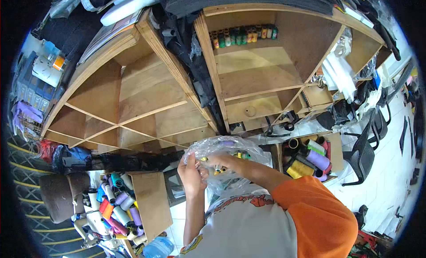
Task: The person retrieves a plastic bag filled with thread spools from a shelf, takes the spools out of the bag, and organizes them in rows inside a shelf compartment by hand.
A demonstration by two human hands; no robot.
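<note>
A clear plastic bag (pixel 248 147) lies in front of my body, with several small thread spools (pixel 219 171) inside in yellow, green and other colours. My left hand (pixel 192 174) is closed on the left edge of the bag, thumb pointing up. My right hand (pixel 218 161) is over the bag's opening, its fingers pinched at a small yellowish thread spool (pixel 204 159) beside the left hand. Plastic and the fingers partly cover that spool.
Ahead stand wooden shelves (pixel 153 105); one compartment holds rows of small spools (pixel 242 36). Large thread cones fill a box (pixel 153 204) at lower left and another box (pixel 335 151) at right. A black chair (pixel 361 162) and a water bottle (pixel 159 248) are nearby.
</note>
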